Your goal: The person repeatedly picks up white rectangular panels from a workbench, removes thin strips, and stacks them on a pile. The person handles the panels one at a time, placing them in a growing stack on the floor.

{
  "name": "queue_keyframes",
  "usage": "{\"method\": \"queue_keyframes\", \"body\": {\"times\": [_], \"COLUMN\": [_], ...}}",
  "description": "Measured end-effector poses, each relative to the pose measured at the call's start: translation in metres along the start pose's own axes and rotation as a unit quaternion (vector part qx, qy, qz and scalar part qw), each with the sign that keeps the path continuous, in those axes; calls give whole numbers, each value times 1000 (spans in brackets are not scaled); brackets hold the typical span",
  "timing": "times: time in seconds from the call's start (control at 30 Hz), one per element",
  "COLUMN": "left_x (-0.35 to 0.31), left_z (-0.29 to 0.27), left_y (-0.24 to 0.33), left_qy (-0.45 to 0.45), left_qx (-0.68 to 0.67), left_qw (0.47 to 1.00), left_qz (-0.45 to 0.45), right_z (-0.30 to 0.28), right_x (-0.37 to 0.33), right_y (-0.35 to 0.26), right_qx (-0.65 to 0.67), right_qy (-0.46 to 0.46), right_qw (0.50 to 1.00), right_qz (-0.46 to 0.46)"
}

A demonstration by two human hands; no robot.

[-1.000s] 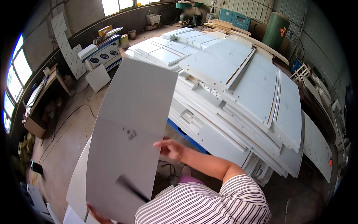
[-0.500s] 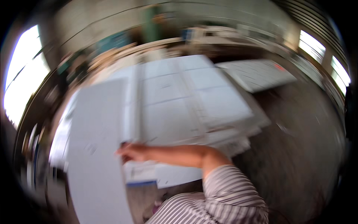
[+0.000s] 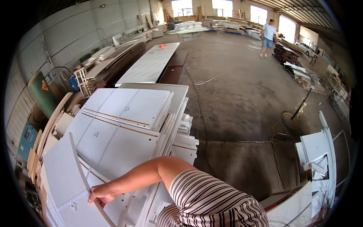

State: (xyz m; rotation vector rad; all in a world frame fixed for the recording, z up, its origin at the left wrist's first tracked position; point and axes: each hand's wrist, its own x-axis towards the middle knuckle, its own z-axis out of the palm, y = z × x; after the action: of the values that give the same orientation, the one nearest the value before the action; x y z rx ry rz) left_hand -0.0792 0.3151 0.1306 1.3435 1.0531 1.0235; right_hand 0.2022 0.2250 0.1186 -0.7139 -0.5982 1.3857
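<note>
My right hand is closed on the edge of a long white panel at the lower left. The panel stands tilted above a stack of flat white panels, its edge running from the middle left down to the lower border. My right arm, in a striped sleeve, reaches across the near side of the stack. My left hand is out of view. Thin brown-edged strips lie along the joints between the stacked panels, some of which have small drilled holes.
Beyond the stack lies a large white sheet with a red-orange item on it. A green cylinder stands at the left. Cables trail over the floor. White offcuts are piled at the right. A person stands far off.
The view has swung to the right, bringing the wide floor and a distant person into sight. My right hand keeps hold of the white panel, which now sits lower left and more tilted.
</note>
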Motion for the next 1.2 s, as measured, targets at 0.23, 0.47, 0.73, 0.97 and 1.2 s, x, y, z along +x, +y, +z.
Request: {"method": "queue_keyframes", "body": {"times": [0.23,0.47,0.73,0.97,1.2], "left_x": [110,171,205,203,236], "left_z": [-196,-197,-200,-204,-206], "left_y": [-65,-69,-86,-90,-106], "left_qy": [141,103,135,185,165], "left_qx": [-147,-333,-351,-313,198], "left_qw": [979,934,923,931,956], "left_qz": [-28,-79,-86,-37,141], "right_z": [0,19,43,72,102], "right_x": [158,269,331,313,246], "right_y": [46,80,73,54,9], "right_qx": [-122,23,-181,-570,-527], "right_qy": [-59,95,69,-12,1], "right_qw": [979,995,978,819,829], "right_qz": [-153,-9,72,66,-186]}}
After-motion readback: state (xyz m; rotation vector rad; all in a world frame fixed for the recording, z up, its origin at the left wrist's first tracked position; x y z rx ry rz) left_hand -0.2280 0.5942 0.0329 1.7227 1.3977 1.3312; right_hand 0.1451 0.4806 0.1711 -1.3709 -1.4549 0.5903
